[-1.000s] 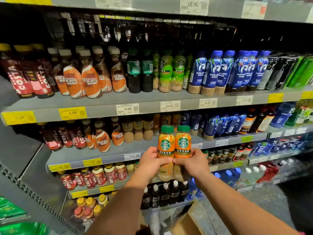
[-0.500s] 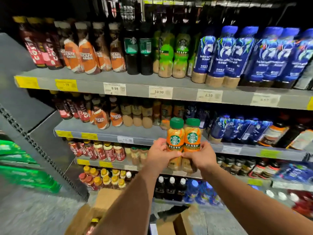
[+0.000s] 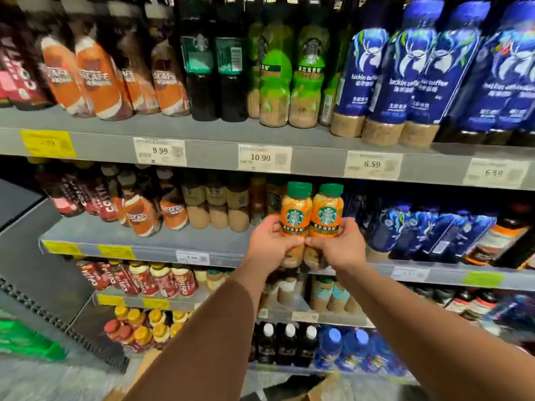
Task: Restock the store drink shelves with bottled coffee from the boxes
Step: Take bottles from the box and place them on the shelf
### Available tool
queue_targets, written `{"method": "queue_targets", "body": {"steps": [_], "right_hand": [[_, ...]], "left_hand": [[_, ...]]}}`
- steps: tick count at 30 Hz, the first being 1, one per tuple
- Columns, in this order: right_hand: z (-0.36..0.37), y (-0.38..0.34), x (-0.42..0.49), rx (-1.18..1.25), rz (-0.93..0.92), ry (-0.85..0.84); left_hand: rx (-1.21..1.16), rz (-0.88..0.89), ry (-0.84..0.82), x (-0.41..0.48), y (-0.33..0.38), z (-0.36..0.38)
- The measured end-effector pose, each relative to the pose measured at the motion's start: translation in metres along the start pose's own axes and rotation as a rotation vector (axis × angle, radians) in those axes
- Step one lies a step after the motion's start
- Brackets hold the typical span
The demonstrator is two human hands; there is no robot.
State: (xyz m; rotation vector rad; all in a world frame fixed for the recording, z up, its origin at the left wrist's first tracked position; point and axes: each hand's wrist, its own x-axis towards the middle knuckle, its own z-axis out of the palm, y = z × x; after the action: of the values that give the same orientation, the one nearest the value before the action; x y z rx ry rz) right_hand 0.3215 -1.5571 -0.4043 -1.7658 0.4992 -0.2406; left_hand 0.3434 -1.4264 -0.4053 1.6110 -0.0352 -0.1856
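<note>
Change: both hands and the pair of bottles now sit higher against the shelving than half a second ago, and the whole shelf front looms larger and nearer.
Cardboard box: the cardboard box (image 3: 324, 387) lies open on the floor at the bottom edge, between the two arms, only partly in view.
Left hand: the left hand (image 3: 270, 244) is wrapped round the lower half of the left bottle (image 3: 295, 211), thumb across its front.
Right hand: the right hand (image 3: 337, 246) grips the right bottle (image 3: 327, 212) the same way, its thumb tip meeting the left thumb.
Bottles: orange labels, green caps, upright, touching side by side, held in the air in front of the second shelf (image 3: 162, 241), their caps just under the shelf edge above.
Second shelf: brown-labelled coffee bottles (image 3: 218, 206) stand just left of the held pair, small blue bottles (image 3: 428, 230) to the right.
Lower shelves: red-labelled bottles (image 3: 162, 279) sit one level down; black bottles with white caps (image 3: 289, 345) fill the lowest row.
Upper shelf: the upper shelf (image 3: 214, 151) carries a price tag reading 10.90 (image 3: 264, 158) directly above the pair.
Upper stock: orange Nescafé bottles (image 3: 95, 79) at left, green-labelled bottles (image 3: 307, 76) in the middle, tall blue luckin coffee bottles (image 3: 405, 76) at right.
</note>
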Motion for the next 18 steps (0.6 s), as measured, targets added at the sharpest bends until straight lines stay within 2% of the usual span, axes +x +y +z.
{"method": "queue_targets", "body": {"steps": [11,18], "right_hand": [[0.039,0.027,0.049,-0.08,-0.079,0.122],[0.056,0.038,0.054,-0.1,-0.09,0.127]], "left_hand": [[0.076,0.079,-0.009,0.058,-0.034,-0.008],[0.111,0.077,0.033,0.071,-0.051,-0.017]]}}
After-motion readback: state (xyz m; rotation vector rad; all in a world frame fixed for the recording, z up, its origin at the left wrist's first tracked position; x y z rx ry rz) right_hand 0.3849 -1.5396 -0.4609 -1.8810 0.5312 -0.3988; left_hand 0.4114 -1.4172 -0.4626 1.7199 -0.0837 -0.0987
